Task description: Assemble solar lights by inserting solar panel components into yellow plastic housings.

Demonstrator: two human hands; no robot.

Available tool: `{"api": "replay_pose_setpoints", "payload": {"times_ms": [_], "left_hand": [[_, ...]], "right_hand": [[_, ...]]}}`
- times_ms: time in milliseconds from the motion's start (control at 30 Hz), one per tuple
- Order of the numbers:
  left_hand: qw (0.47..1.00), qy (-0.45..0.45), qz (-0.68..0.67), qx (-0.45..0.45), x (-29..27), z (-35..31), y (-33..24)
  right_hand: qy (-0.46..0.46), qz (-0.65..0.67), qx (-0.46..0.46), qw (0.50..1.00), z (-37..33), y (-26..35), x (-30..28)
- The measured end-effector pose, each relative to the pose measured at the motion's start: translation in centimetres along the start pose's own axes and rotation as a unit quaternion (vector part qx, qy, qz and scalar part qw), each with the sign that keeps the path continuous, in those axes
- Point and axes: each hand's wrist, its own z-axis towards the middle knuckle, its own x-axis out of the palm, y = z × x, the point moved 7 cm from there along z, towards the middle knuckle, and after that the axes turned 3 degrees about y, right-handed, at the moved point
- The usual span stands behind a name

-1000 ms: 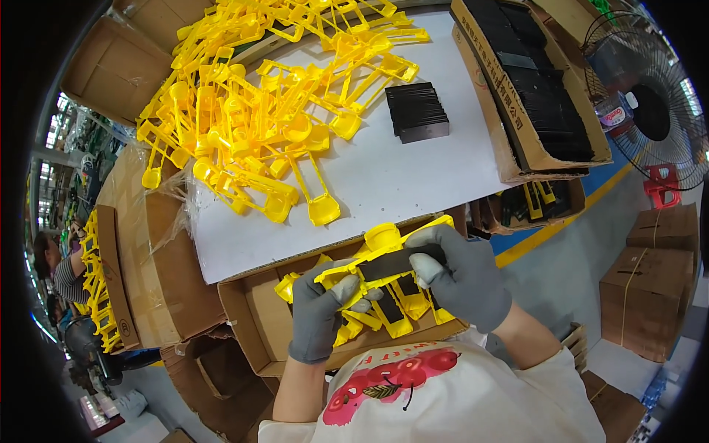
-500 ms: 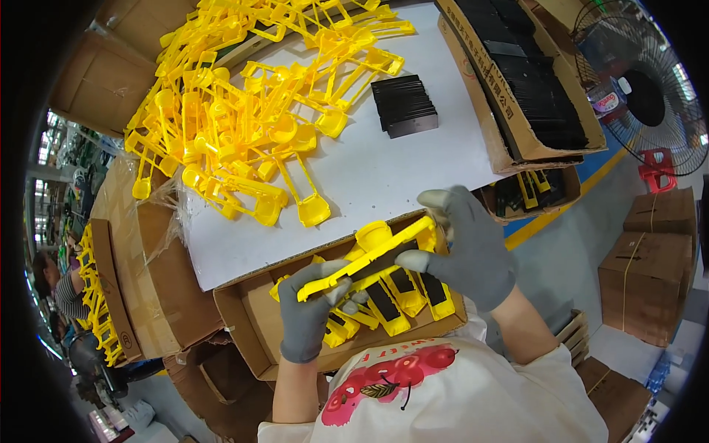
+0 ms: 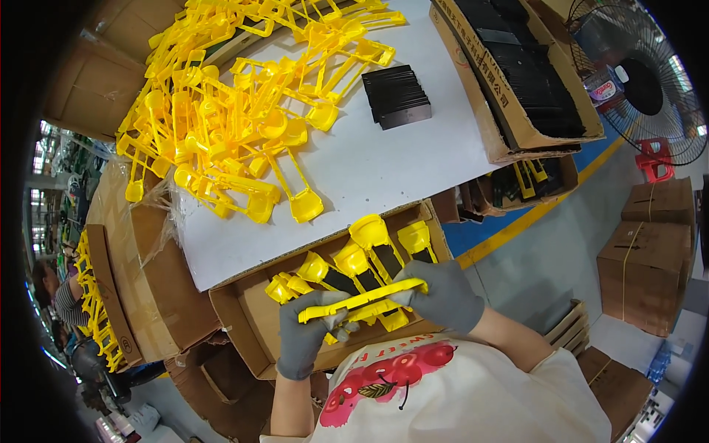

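A long yellow plastic frame [image 3: 363, 299] is held edge-on between my two gloved hands, above an open cardboard box [image 3: 247, 314]. My left hand [image 3: 301, 336], in a grey glove, is closed on its left end. The gloved fingers of my right hand [image 3: 449, 297] grip its right end. Beneath and behind it, several yellow frames with black panels [image 3: 385, 257] stand side by side in the box, their rounded scoop-like ends up. The underside of the held frame and some of my fingertips are hidden.
Loose yellow frames [image 3: 244, 133] are heaped on the white table [image 3: 369, 173]. A stack of black plates [image 3: 397, 97] lies right of them. A carton of black plates [image 3: 543, 88] occupies the right edge. Beyond are a fan [image 3: 642, 88] and stacked cartons [image 3: 639, 273].
My right hand has come down and inward onto the frame's right end. The held frame now lies lower and flatter, and the view has shifted slightly.
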Motion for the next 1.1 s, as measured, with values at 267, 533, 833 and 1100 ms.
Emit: {"api": "replay_pose_setpoints", "payload": {"times_ms": [267,533,833,1100], "left_hand": [[1.000,-0.026,-0.005,-0.014,-0.7,-2.1,1.4],[0.997,-0.059,0.007,-0.045,-1.0,-3.9,4.1],[0.992,-0.090,-0.039,-0.074,-0.5,-4.8,4.7],[0.997,-0.075,0.020,-0.018,-6.6,-2.5,-1.1]], "right_hand": [[0.012,-0.002,-0.051,0.999,-1.2,-0.4,2.2],[0.080,-0.017,-0.033,0.996,-2.3,-1.5,3.7],[0.055,-0.076,-0.052,0.994,-3.1,-1.8,3.8],[-0.086,-0.205,-0.045,0.974,2.0,1.4,-2.1]]}}
